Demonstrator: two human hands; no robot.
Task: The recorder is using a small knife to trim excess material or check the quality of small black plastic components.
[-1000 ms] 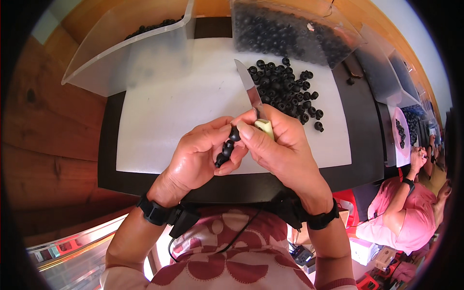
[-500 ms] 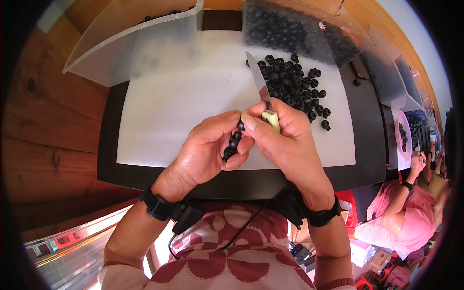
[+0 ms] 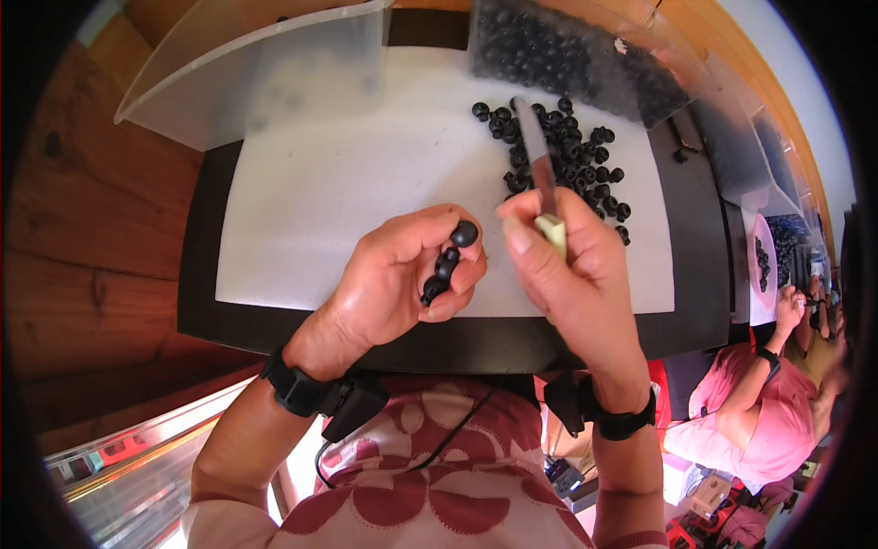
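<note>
The hands have parted: left hand [image 3: 402, 274] pinches black rubber pieces [image 3: 448, 261]; right hand [image 3: 572, 274] grips a knife [image 3: 540, 169].

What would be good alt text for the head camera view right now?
Seen from above, a person's left hand holds a short stack of black rubber pieces while the right hand grips a small knife, blade pointing away. Beyond lie a white mat, a pile of loose black pieces and clear plastic bins.
</note>
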